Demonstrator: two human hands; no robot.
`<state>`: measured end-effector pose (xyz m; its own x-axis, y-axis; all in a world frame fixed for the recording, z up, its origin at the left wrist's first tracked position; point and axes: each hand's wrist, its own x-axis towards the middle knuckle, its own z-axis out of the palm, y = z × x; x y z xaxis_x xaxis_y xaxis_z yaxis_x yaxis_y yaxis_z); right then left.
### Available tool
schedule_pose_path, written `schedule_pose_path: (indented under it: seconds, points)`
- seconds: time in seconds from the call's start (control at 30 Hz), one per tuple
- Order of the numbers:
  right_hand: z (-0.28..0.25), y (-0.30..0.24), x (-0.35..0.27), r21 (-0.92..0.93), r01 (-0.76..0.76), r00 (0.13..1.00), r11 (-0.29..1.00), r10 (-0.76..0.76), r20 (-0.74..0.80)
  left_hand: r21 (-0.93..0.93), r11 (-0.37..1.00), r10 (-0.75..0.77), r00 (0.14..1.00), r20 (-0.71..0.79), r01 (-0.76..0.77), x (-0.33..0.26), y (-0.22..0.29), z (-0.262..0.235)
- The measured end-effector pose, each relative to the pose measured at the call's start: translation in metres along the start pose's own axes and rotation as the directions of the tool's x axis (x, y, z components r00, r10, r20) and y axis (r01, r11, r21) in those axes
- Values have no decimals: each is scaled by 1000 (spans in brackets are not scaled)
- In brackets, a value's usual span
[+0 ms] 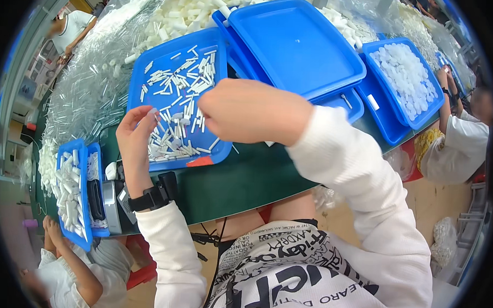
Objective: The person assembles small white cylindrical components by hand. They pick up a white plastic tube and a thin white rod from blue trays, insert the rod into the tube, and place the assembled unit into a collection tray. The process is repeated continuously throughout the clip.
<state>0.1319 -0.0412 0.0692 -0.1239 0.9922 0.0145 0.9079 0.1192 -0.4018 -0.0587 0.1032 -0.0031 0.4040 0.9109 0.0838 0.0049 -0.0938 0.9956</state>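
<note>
Over a blue tray [148, 57] of loose white sticks or thin tubes [178, 81], both my hands work close together. My left hand [134, 136] is closed in a pinch, with a small whitish piece [152, 112] at its thumb and fingertips. To the right of it, my right hand [253, 111] is curled like a fist, its back toward me. Its fingertips are turned away, so whatever it holds is hidden. Below the hands, small white pieces are heaped among the sticks. An orange-red patch [200, 161] shows on the tray's near rim.
Stacked blue trays [294, 41] stand right of the sticks. Beyond, another blue tray [428, 111] holds translucent white discs [401, 75]. White cylinders [70, 194] fill a tray at left. Clear plastic tubes [94, 89] pile at far left. Co-workers sit on both sides of the green table [218, 194].
</note>
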Motion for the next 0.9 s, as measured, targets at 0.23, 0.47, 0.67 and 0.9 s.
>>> schedule_pose_path:
  seconds: [0.23, 0.47, 0.67, 0.9]
  points:
    - [31, 8, 34, 357, 8, 995, 934, 28, -95, -531, 844, 45, 979, 200, 69, -12, 18, 37]
    - [1, 23, -28, -222, -34, 979, 974, -12, -204, -666, 737, 83, 962, 259, 116, -9, 7, 55]
    - [55, 37, -48, -697, -52, 957, 715, -164, -239, -740, 651, 125, 938, 323, 168, -13, 3, 65]
    - [-9, 13, -44, 170, -104, 922, 980, 159, -354, -702, 706, 200, 925, 322, 92, -21, 5, 62]
